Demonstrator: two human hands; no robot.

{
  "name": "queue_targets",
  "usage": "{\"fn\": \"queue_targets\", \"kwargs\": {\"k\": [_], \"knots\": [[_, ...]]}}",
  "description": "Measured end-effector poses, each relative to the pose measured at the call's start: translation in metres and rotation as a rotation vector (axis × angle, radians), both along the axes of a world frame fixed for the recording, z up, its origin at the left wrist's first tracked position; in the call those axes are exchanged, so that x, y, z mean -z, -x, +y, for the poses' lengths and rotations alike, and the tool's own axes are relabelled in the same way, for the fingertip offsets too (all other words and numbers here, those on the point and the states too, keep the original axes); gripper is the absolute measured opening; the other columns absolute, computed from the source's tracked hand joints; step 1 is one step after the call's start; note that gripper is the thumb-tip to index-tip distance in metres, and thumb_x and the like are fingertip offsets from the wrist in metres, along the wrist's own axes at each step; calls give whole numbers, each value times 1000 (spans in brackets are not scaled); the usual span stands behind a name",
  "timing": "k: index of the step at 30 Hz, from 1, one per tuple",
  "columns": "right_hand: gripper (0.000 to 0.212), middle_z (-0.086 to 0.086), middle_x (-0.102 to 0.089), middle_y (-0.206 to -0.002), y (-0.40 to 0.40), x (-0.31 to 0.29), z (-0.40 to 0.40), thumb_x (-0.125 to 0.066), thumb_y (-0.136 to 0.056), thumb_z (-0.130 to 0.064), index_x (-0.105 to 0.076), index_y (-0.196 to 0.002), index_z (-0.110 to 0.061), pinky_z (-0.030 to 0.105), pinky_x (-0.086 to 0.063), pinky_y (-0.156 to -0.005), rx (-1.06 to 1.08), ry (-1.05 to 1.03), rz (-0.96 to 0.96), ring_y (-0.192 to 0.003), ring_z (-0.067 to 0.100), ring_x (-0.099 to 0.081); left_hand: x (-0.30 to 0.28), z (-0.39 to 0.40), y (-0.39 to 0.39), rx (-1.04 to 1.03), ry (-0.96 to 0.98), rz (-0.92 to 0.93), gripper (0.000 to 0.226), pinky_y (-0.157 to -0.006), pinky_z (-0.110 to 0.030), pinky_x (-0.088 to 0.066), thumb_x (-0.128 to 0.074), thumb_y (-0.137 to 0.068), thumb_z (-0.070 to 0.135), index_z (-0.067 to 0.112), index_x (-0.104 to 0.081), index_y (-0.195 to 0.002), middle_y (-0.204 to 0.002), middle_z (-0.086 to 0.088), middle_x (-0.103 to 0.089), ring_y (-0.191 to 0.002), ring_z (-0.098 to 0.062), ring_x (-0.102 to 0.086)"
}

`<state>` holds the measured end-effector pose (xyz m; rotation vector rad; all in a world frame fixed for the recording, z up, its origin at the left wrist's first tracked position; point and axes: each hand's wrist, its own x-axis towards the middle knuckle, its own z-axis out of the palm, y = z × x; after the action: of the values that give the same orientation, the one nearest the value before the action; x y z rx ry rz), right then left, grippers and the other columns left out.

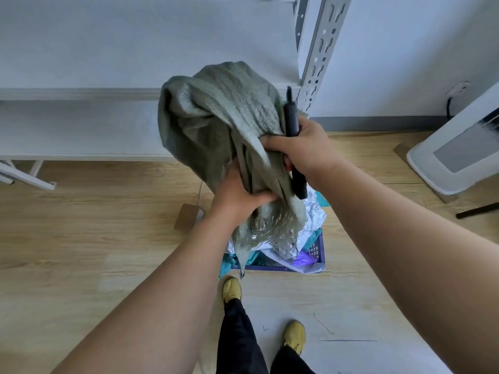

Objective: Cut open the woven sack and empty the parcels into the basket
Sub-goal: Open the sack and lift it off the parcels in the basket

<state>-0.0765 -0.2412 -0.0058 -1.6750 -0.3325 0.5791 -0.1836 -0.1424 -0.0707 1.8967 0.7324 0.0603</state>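
The grey-green woven sack [216,125] is held up in the air, bunched and limp, its frayed open mouth hanging down over the blue basket [318,251] on the wooden floor [81,238]. The left hand [237,198] is clenched around a gathered fold low on the sack, while the right hand [302,149] grips the fabric higher up and, in the same fist, a black cutter [293,136] (its tip pointing up past the sack, its butt sticking out below the hand). White, teal and purple parcels [302,255] are piled in the basket, spilling over its rim. A small brown cardboard box [187,215] lies on the floor just left of the basket. Two yellow shoes [232,288] stand near the basket's front edge. Behind, a low white shelf [81,125] runs along the wall, beside a perforated metal upright [321,49].
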Motion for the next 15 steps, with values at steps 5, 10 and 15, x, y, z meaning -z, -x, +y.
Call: {"fn": "queue_targets", "kwargs": {"k": [5,10,15], "knots": [[27,-16,-51,-40,0,-13,4,-71,-82,-2,-51,-75,-18,17,-38,-38,33,-133,-33,-34,-1,-46,-13,7,-18,-316,-136,-165,27,-78,-34,-52,-74,-76,12,3,-67,-101,-98,-12,-71,-95,-29,-65],[19,-16,-57,-61,-6,-8,3,-70,-80,-14,-57,-85,-27,24,-42,-54,121,11,-155,-46,-4,-49,-12,5,-20,-241,-247,-166,20,-71,-40,-53,-71,-74,18,4,-66,-87,-84,-11,-70,-84,-33,-65],[18,-13,-58,-72,-5,-15,4,-68,-81,-22,-55,-85,-33,28,-44,-61,123,-11,-249,-60,6,-52,-24,2,-20,-299,-307,-259,9,-64,-33,-44,-69,-77,9,4,-62,-80,-77,-9,-65,-74,-28,-59]]}}
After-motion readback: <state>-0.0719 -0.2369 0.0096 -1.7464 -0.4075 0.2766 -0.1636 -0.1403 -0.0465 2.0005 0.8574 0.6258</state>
